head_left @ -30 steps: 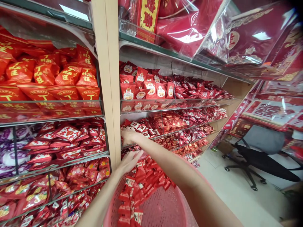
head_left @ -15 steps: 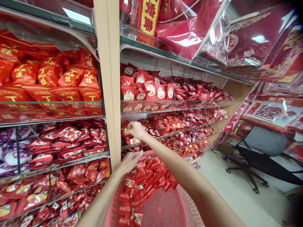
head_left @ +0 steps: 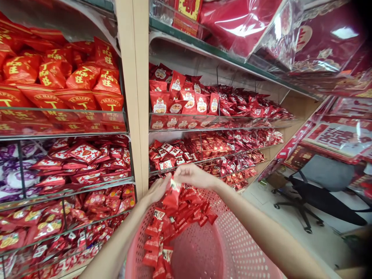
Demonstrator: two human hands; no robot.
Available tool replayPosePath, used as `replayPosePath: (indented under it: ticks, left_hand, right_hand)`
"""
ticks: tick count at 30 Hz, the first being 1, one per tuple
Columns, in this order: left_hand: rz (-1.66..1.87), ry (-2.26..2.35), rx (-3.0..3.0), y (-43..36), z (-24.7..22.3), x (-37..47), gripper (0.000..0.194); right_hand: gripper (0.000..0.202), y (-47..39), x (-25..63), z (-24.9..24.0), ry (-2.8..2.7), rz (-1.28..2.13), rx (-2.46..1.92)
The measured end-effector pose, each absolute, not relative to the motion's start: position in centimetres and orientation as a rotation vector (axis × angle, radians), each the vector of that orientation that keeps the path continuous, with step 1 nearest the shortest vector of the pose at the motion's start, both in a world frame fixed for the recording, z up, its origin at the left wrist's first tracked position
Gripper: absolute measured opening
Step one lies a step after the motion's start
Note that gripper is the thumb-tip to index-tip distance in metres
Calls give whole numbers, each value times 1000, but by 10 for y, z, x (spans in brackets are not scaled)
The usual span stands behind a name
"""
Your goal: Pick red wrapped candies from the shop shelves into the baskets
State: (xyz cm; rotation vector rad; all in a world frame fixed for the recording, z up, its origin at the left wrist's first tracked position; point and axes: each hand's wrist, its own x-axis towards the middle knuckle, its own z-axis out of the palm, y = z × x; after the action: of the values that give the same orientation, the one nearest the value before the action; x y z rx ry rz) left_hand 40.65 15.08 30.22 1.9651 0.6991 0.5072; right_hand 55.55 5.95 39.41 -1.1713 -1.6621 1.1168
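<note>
Red snack packets [head_left: 177, 217] lie heaped along the left and upper side of my pink perforated basket [head_left: 232, 252] at lower centre, so by my judgement a good part of the stock is not yet shelved, while the shelf compartment [head_left: 171, 155] just above the basket already looks well filled. At far left, the glass shelves [head_left: 66, 128] hold larger red and gold bags. My left hand [head_left: 158, 189] sits at the basket's top rim, fingers closed on the packets there. Beside it, my right hand [head_left: 193, 176] pinches one packet [head_left: 173, 193] with the left, both touching it. Half a second ago the right hand was up at the shelf compartment; now it has come down to the basket. At right stands an office chair [head_left: 319, 193].
</note>
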Motion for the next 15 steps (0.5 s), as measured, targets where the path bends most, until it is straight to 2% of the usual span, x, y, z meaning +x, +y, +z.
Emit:
replayPosePath:
  ticks: [4,7,15]
  left_hand:
    - [516,727,1944,153,303,408,73]
    - [532,767,1915,155,301,409,75]
    - [499,772,1875,156,298,408,75]
  right_hand:
    - [22,58,541,333,-1695,1057,-1313]
    - [18,63,525,305,-1659,931,-1429]
    - [16,59,495,310,-1831,311,-1757]
